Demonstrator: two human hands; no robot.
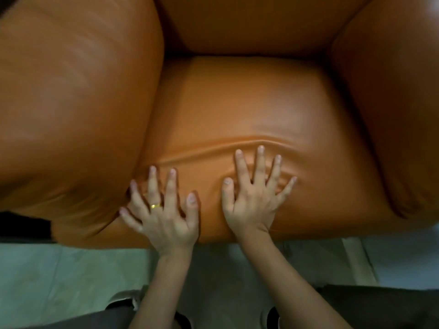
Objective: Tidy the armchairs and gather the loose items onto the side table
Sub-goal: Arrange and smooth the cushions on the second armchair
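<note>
Head view, looking straight down on an orange leather armchair (237, 20). The seat cushion (249, 98) sits between both armrests, front edge nearest the person. Left hand (164, 210) lies flat on the cushion's front-left corner, fingers straight and spread, nothing held; its outer fingers reach the gap beside the left armrest (71, 103). Right hand (254, 198) lies flat near front centre, fingers splayed, nothing held, palm bearing down on the leather. Gold ring (155, 206) on L hand. A long crease (213, 150) runs across the cushion just ahead of both sets of fingertips; smaller folds bunch between the R-hand fingers. Pale floor (59, 281) below the chair front. Judgement: step in hand is smoothing or seating the cushion. No loose items visible on the seat and the side table is not in view, so the gathering part cannot be assessed. Risks: (1) a flat-palm push toward the back drives slack leather ahead of it, so the crease may deepen rather than flatten; (2) hands are offset, L at corner, R nearer centre, so uneven load could seat the cushion skewed; (3) the ring may scuff the leather if dragged; (4) L fingers by the armrest gap could get pinched; (5) small items could sit in the gaps unseen, so these need checking.
</note>
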